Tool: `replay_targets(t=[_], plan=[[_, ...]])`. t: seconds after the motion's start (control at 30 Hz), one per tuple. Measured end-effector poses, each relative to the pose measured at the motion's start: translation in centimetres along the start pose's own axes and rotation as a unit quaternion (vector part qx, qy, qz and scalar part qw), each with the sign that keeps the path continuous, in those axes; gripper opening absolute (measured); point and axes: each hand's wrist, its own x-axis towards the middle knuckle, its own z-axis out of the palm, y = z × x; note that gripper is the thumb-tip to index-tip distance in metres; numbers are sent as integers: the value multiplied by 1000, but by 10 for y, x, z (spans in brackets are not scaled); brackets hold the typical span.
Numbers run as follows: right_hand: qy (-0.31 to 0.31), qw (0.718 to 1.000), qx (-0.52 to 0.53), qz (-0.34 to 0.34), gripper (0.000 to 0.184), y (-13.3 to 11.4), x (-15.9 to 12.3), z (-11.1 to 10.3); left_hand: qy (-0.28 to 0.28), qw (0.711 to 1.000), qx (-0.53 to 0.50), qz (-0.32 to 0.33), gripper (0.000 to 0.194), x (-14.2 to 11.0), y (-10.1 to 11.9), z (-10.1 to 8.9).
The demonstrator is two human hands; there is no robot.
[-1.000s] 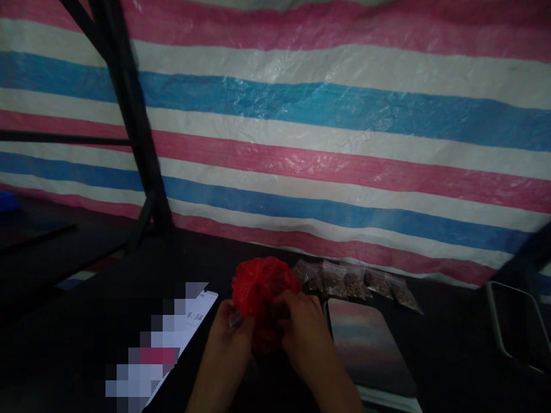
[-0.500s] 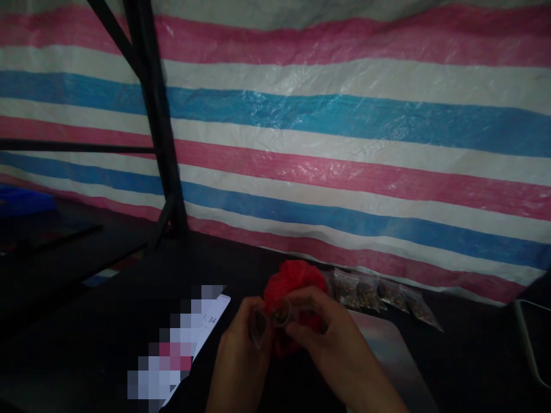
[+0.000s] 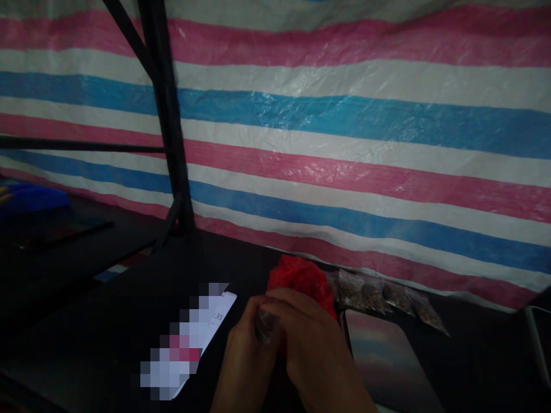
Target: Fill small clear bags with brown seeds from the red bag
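Observation:
My left hand is closed around a small clear plastic bag, whose opening faces up between the fingers. My right hand is curled over the top of that bag, its knuckles turned up. A small clear cup, visible in its fingers a moment earlier, is now hidden behind the hand. Just beyond both hands lies a crumpled red plastic bag; what is inside it cannot be seen.
Several small clear bags with brown bits lie in a row at the back right. A silver flat panel is right of my hands, a lit phone left. Behind stand a black metal frame and striped sheeting.
My right hand has turned over and moved left onto the bag in my left hand, covering the small cup. The view has shifted slightly left.

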Motion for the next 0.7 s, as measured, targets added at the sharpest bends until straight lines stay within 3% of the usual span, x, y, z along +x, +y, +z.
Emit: replay_targets(t=[0.13,0.3,0.47,0.57,0.7], plan=[[24,1000,8,8,48,4,0,-7,12,1000,1,5,27,1,4,2],[87,993,8,77,42,27,2,-22,64,993,92,-40,28,4,1,0],[-39,975,-76,205,49,50,0,-12,66,981,142,-115,39,2,0,3],[-51,968,-83,232,46,52,-5,-7,33,978,147,-143,34,-1,4,10],[-84,953,-59,284,36,43,-16,-16,25,980,137,-139,18,-1,10,13]])
